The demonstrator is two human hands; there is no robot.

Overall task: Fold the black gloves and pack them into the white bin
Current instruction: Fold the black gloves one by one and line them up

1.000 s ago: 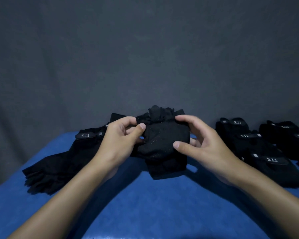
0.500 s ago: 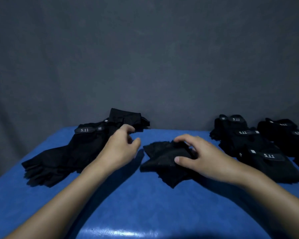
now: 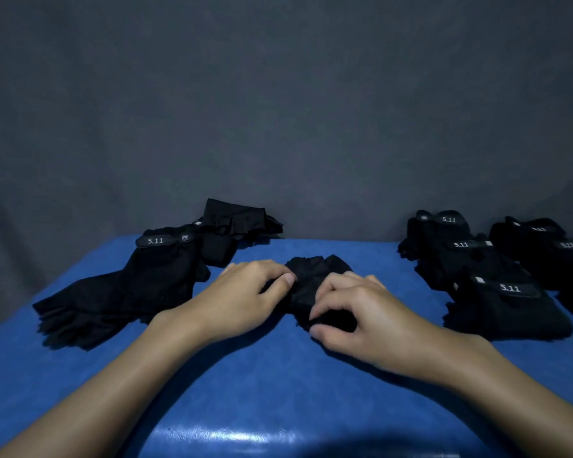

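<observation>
while left hand [image 3: 245, 299] and right hand [image 3: 361, 312] pinch it, the black glove [image 3: 315, 269] lies bunched into a small wad.

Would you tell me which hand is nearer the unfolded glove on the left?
Left. The left hand sits just right of the unfolded glove; the right hand is farther right, gripping the middle glove.

Blue tabletop [image 3: 272, 385] w/ glossy glare at near edge; dark grey backdrop [image 3: 278, 94], maybe cloth, behind
</observation>
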